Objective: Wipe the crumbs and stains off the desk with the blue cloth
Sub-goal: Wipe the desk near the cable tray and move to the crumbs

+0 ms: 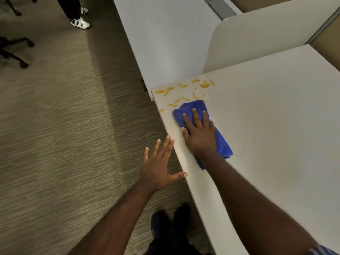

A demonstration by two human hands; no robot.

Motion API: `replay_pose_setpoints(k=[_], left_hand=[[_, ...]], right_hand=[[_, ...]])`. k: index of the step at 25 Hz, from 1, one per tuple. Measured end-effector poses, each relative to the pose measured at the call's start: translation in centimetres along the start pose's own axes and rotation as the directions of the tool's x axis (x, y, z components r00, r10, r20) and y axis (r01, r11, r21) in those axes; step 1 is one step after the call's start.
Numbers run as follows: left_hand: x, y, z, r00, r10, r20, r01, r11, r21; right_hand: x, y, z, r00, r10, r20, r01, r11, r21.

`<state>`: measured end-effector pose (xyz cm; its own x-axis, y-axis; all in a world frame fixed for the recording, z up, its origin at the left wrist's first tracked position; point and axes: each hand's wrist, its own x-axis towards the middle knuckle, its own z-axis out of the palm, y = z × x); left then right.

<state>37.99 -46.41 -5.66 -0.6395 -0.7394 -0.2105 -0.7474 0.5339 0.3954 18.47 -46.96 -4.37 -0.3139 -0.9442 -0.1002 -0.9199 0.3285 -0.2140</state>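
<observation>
Flat on blue cloth [199, 109]: right hand [199, 138]

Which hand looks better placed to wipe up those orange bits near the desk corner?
Probably the right hand: it presses flat on the blue cloth, just short of the orange crumbs. The left hand is empty, open off the desk's edge.

Head camera looks steeply down, close over the desk [276, 116] corner.

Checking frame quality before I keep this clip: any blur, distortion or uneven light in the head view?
Head view: carpet streaked by motion blur; desk edges bowed by the wide-angle lens; light pool on the carpet, corners dimmer; blue cloth under the right hand and the orange stains stay legible.
</observation>
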Motion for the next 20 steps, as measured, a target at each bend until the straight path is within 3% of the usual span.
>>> replay_pose_setpoints(k=[6, 9, 12, 16, 20], left_hand=[[0.0, -0.2, 0.3, 1.0, 0.014, -0.009, -0.014, 1.0, 0.02], [-0.2, -0.2, 0.4, 1.0, 0.014, -0.004, -0.014, 1.0, 0.018], [-0.2, -0.1, 0.1, 0.999, -0.007, 0.041, 0.007, 1.0, -0.006], [-1.0, 0.0, 0.0, 0.997, -0.069, -0.018, 0.068, 0.998, -0.007], [-1.2, -1.2, -0.9, 0.975, -0.148, -0.169, 0.105, 0.966, -0.237]], right_hand=[[-3.0, 1.2, 0.8, 0.967, -0.254, 0.025, 0.254, 0.967, -0.029], [-2.0, 4.4, -0.1, 0.993, -0.119, -0.013, 0.119, 0.993, -0.028], [0.3, 3.1, -0.4, 0.999, 0.033, -0.036, -0.034, 0.999, -0.02], [0.7, -1.8, -0.1, 0.997, -0.075, 0.002, 0.075, 0.997, -0.032], [-2.2, -5.1, 0.6, 0.986, -0.151, 0.068, 0.141, 0.981, 0.132]])
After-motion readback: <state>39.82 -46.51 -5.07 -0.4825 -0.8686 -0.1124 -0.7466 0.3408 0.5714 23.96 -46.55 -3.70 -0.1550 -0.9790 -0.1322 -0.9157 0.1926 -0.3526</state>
